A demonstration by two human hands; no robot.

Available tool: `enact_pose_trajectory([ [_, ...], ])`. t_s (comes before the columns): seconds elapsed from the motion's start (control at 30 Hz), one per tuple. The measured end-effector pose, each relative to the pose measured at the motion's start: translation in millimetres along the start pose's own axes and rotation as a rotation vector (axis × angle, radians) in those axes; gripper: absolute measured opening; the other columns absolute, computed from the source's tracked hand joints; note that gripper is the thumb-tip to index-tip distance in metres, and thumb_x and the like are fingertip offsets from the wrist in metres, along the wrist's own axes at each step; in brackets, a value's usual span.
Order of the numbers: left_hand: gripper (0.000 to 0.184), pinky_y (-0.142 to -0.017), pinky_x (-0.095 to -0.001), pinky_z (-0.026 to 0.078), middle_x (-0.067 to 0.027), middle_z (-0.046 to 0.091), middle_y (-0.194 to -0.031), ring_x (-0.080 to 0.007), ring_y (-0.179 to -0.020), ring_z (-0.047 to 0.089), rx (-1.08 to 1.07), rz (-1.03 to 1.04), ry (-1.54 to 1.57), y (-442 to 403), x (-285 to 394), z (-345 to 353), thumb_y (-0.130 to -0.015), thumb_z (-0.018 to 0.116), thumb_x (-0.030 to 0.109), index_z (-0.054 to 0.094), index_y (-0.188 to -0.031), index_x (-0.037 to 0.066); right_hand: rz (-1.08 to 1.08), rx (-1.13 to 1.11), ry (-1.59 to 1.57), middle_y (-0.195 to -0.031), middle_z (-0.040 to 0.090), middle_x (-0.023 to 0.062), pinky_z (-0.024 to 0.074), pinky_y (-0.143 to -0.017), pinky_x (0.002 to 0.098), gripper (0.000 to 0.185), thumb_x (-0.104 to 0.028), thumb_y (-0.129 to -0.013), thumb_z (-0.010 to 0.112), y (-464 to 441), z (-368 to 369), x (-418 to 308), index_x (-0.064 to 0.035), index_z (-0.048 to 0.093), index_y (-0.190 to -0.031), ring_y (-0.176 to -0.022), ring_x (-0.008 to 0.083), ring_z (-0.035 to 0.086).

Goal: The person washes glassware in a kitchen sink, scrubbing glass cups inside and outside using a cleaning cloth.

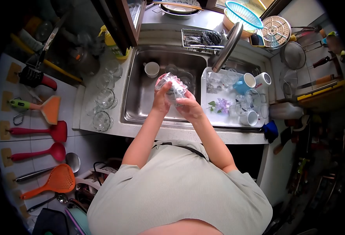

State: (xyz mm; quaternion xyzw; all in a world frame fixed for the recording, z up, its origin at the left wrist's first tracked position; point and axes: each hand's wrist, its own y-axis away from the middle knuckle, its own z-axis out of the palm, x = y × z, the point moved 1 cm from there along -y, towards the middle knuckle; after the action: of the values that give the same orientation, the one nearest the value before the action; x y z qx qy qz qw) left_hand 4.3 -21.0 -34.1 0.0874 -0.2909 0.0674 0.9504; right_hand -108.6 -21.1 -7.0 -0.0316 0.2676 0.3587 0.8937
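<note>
Above the left basin of the steel sink (131,90), a clear ridged glass (176,87) is held between both hands. My left hand (161,94) is closed around its left side. My right hand (191,106) grips it from the lower right. Something whitish shows in or behind the glass, but I cannot make out what. A white mug (151,69) stands in the basin, up and left of my hands. More clear glassware (171,69) sits in the basin behind the held glass, partly hidden.
Several clear glasses (106,98) line the left counter. Over the right basin, a white tray (219,120) holds a blue mug (244,83), white mugs and glasses. The faucet (229,47) arches between the basins. Utensils, including a red spatula (59,131), hang on both walls.
</note>
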Motion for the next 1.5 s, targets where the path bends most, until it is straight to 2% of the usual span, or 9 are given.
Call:
enact_pose_trajectory([
  [0.17,0.051,-0.08,-0.0343,0.047,-0.0117,0.054,-0.096,-0.0225,-0.091,0.056,-0.075,0.051,-0.05,2.2,13.4,20.9,-0.068,0.067,0.016,0.039,-0.11,0.006,0.015,-0.003,-0.087,-0.113,0.05,0.0064,0.0357,-0.093,0.0292,0.05,-0.004,-0.071,0.059,0.5,1.7,2.2,-0.0037,0.042,-0.118,-0.105,0.0167,0.049],
  [0.23,0.05,-0.078,-0.033,0.048,-0.0107,0.055,-0.094,-0.0207,-0.088,0.056,-0.028,0.048,-0.074,3.4,13.2,19.1,-0.069,0.067,0.014,0.039,-0.109,0.006,-0.151,0.008,0.767,-0.109,0.053,0.0058,0.0379,-0.089,0.0278,0.052,-0.006,-0.072,0.064,2.6,-5.3,3.6,-0.0004,0.044,-0.119,-0.1,0.0144,0.05],
  [0.43,0.044,-0.074,-0.0314,0.049,-0.0085,0.054,-0.091,-0.0167,-0.083,0.056,0.122,-0.064,-0.025,6.5,7.6,14.1,-0.071,0.066,0.013,0.04,-0.106,0.007,-0.254,-0.333,1.89,-0.106,0.055,0.0127,0.043,-0.084,0.0336,0.061,0.0,-0.062,0.059,2.7,-6.2,-10.5,-0.0041,0.043,-0.12,-0.095,0.0284,0.054],
  [0.67,0.045,-0.071,-0.0281,0.048,-0.0053,0.055,-0.088,-0.014,-0.079,0.055,0.279,-0.016,-0.167,5.7,-9.5,11.4,-0.07,0.069,0.009,0.04,-0.104,0.007,-0.645,-0.128,2.313,-0.127,0.041,0.0124,0.0259,-0.101,0.0381,0.057,-0.008,-0.069,0.052,6.9,-30.6,16.9,-0.0025,0.038,-0.124,-0.123,0.0271,0.032],
  [0.9,0.041,-0.067,-0.0267,0.048,-0.0057,0.055,-0.086,-0.0128,-0.075,0.056,0.324,-0.045,-0.124,5.2,-15.8,17.0,-0.07,0.068,0.008,0.042,-0.102,0.006,-0.576,-0.2,1.639,-0.12,0.047,0.0136,0.0376,-0.091,0.038,0.063,0.003,-0.06,0.056,5.8,-21.6,2.6,-0.0049,0.043,-0.121,-0.107,0.0354,0.045],
  [1.03,0.041,-0.066,-0.0278,0.049,-0.0063,0.055,-0.086,-0.0137,-0.073,0.056,0.234,-0.031,-0.142,11.8,-5.7,29.0,-0.071,0.064,0.007,0.041,-0.104,0.006,-0.105,-0.045,0.635,-0.111,0.052,0.0079,0.0407,-0.087,0.0269,0.062,0.007,-0.06,0.057,17.4,-21.5,-4.7,-0.0002,0.042,-0.12,-0.103,0.0211,0.051],
  [1.2,0.051,-0.087,-0.0345,0.043,-0.0106,0.052,-0.1,-0.0222,-0.098,0.053,-0.221,0.06,-0.017,18.9,14.3,44.9,-0.068,0.064,0.012,0.039,-0.111,0.007,0.091,-0.206,-0.282,-0.121,0.046,0.0094,0.0344,-0.095,0.0345,0.058,-0.024,-0.078,0.051,17.2,-7.5,-24.0,-0.0045,0.032,-0.13,-0.11,0.0231,0.046],
  [1.4,0.057,-0.089,-0.0312,0.04,-0.0123,0.051,-0.107,-0.0198,-0.1,0.051,-0.222,-0.026,-0.063,13.5,18.6,35.0,-0.067,0.063,0.01,0.037,-0.118,0.007,-0.008,0.136,-0.015,-0.117,0.051,0.0063,0.0346,-0.093,0.0298,0.039,-0.022,-0.088,0.045,10.4,1.1,-17.3,-0.007,0.044,-0.124,-0.109,0.0178,0.047],
  [1.5,0.047,-0.083,-0.0299,0.043,-0.0101,0.054,-0.099,-0.0179,-0.091,0.054,0.012,-0.111,0.012,12.3,2.4,21.0,-0.07,0.064,0.014,0.044,-0.111,0.005,-0.313,0.078,0.675,-0.108,0.056,0.0054,0.0384,-0.089,0.0309,0.033,-0.019,-0.087,0.047,4.9,-19.5,-6.6,-0.003,0.051,-0.116,-0.102,0.0182,0.052],
])
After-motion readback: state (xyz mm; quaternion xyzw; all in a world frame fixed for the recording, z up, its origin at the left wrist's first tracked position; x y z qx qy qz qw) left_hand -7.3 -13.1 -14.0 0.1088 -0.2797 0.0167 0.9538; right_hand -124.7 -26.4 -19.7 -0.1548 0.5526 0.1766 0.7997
